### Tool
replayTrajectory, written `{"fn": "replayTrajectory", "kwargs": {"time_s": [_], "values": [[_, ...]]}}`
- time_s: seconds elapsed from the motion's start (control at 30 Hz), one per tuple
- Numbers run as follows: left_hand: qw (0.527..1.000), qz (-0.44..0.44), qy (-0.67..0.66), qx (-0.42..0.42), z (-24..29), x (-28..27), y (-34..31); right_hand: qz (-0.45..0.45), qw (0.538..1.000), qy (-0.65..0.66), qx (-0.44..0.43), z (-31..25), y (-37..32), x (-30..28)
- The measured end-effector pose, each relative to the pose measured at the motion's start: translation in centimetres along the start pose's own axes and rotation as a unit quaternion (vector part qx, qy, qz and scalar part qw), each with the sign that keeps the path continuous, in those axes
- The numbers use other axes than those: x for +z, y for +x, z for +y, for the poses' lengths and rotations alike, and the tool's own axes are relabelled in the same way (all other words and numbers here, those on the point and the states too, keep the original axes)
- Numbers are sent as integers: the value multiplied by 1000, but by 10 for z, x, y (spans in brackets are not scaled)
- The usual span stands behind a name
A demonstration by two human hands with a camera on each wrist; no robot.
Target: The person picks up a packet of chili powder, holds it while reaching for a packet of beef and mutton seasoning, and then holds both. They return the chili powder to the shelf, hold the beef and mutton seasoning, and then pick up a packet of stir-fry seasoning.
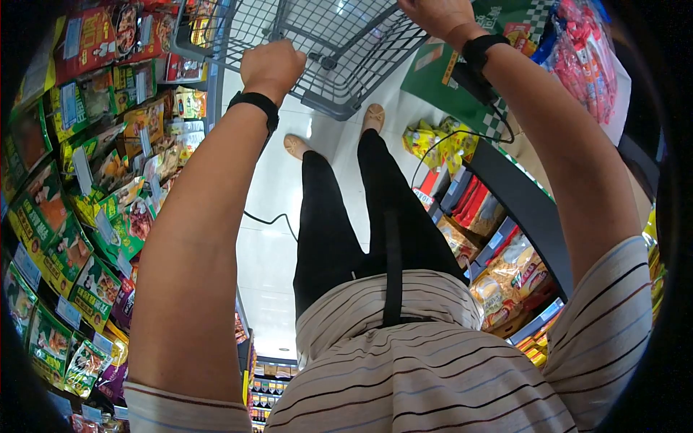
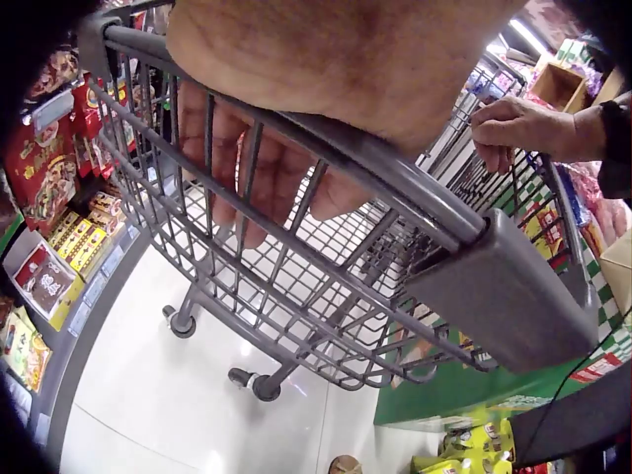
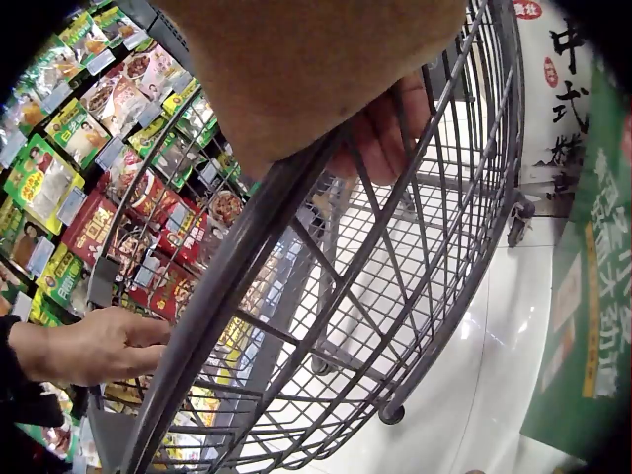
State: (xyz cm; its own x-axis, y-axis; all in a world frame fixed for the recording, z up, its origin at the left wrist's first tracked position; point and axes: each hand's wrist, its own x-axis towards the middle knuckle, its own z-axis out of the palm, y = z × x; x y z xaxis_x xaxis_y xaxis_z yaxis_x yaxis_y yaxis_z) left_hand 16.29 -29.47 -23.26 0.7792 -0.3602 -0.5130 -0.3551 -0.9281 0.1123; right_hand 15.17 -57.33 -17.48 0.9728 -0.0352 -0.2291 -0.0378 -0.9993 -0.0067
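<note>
A grey wire shopping cart (image 1: pixel 339 110) stands in front of the person, its bars close up in the left wrist view (image 2: pixel 509 296) and the right wrist view (image 3: pixel 222 286). The left hand (image 1: pixel 273 68) grips the cart's near top bar, and in the left wrist view this hand (image 2: pixel 296 74) has its fingers hanging over the bar behind the wires. Partly cut off by the head view's top edge, the right hand (image 1: pixel 439 16) holds the cart's rim farther right. In the right wrist view the fingers of this hand (image 3: pixel 383 136) curl over the bar.
Shelves of packaged food (image 1: pixel 101 180) line the left side. To the right stand a green display (image 1: pixel 451 90), bagged pink items (image 1: pixel 585 65) and low shelves with packets (image 1: pixel 505 274). Yellow packages (image 1: pixel 440 141) lie near the display. White tiled floor (image 1: pixel 271 252) surrounds the person's feet.
</note>
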Motion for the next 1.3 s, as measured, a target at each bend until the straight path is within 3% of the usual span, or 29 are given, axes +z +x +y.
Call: {"fn": "replayTrajectory", "kwargs": {"time_s": [0.77, 1.3], "values": [[1000, 22, 5, 6, 3, 9, -5, 20, 1000, 16, -8, 4, -10, 2], [1000, -15, 20, 7, 2, 4, -2, 20, 999, 13, -21, 5, -7, 3]]}}
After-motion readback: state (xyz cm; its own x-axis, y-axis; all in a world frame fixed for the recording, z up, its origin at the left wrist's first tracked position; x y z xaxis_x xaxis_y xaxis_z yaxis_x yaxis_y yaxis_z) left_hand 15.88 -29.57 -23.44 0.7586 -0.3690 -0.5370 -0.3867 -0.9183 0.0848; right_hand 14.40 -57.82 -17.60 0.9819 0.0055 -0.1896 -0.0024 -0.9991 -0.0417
